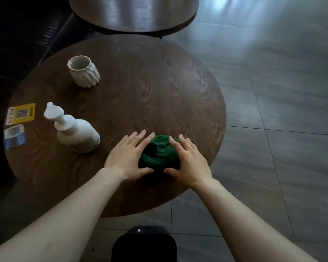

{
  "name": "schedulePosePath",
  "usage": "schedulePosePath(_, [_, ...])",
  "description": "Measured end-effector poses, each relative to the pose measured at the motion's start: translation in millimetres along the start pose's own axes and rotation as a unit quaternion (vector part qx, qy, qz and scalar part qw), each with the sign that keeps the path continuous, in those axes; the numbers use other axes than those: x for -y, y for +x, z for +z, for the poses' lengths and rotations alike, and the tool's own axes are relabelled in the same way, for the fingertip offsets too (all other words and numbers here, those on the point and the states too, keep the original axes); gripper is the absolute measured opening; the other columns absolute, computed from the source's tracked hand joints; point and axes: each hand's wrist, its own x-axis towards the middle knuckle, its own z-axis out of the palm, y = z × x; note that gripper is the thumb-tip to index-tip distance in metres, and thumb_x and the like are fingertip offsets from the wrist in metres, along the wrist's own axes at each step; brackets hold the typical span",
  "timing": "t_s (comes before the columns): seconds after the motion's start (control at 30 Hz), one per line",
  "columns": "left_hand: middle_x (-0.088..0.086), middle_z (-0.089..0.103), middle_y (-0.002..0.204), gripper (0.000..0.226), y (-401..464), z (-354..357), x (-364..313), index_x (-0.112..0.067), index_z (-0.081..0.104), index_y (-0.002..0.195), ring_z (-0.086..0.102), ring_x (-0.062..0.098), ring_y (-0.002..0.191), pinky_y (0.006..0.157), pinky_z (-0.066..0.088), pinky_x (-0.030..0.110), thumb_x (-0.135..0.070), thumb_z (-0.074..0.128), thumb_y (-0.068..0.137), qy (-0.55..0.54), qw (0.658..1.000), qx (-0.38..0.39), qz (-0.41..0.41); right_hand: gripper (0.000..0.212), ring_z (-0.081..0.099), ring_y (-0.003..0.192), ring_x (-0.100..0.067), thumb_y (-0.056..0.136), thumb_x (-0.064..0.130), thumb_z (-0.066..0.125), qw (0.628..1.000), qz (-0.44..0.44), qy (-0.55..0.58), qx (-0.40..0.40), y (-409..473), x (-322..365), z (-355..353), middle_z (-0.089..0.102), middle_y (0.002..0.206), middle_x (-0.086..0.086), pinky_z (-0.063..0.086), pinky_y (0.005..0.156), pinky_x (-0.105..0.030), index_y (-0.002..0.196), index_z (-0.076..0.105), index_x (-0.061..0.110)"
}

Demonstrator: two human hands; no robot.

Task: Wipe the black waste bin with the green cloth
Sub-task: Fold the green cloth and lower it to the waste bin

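A crumpled green cloth lies on the round dark wooden table, near its front edge. My left hand rests flat at the cloth's left side, fingers spread and touching it. My right hand lies at its right side, fingers spread over the cloth's edge. Neither hand has closed around it. The black waste bin stands on the floor below the table's front edge, between my forearms; only its top shows.
A white pump bottle stands left of my left hand. A white ribbed cup sits farther back. Yellow and blue cards lie at the left edge. A second round table is behind. Grey tiled floor spreads right.
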Motion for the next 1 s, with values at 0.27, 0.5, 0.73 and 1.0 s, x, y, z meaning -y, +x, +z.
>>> schedulePosePath(0.27, [-0.009,-0.001,0.170,0.105,18,22,-4,-0.034,-0.003,0.160,0.002,0.016,0.157,0.126,0.011,0.035,-0.035,0.072,0.087,0.040,0.997,0.023,0.061,0.087,0.021,0.158,-0.023,0.093,0.026,0.075,0.998,-0.044,-0.033,0.024,6,0,24,0.023,0.172,0.001,0.043,0.115,-0.045,0.163,0.024,0.034])
schedulePosePath(0.5, [-0.008,0.045,0.156,0.058,10,11,-6,-0.031,0.044,0.149,0.046,0.017,0.138,0.102,0.050,0.037,-0.012,0.056,0.095,0.009,0.999,-0.026,0.035,0.043,0.063,0.107,-0.026,0.093,0.003,0.063,0.998,-0.049,-0.034,-0.035,1,-1,10,0.066,0.123,-0.002,0.056,0.086,-0.041,0.133,0.062,0.018])
schedulePosePath(0.73, [-0.008,0.066,0.124,0.047,-6,-14,-11,-0.029,0.057,0.134,0.062,0.018,0.111,0.088,0.056,0.039,-0.012,0.061,0.091,0.004,0.999,-0.047,0.019,0.044,0.061,0.102,-0.024,0.094,0.001,0.059,0.996,-0.045,-0.046,-0.060,-8,9,-11,0.065,0.120,0.000,0.054,0.082,-0.038,0.133,0.061,0.020])
schedulePosePath(1.0, [-0.010,0.068,0.117,0.051,-34,-77,-13,-0.031,0.060,0.129,0.063,0.019,0.107,0.082,0.056,0.040,-0.010,0.066,0.084,-0.003,0.997,-0.076,0.002,0.039,0.061,0.104,-0.022,0.099,0.008,0.057,0.993,-0.053,-0.061,-0.087,-27,44,-65,0.064,0.122,0.002,0.054,0.083,-0.036,0.135,0.060,0.023])
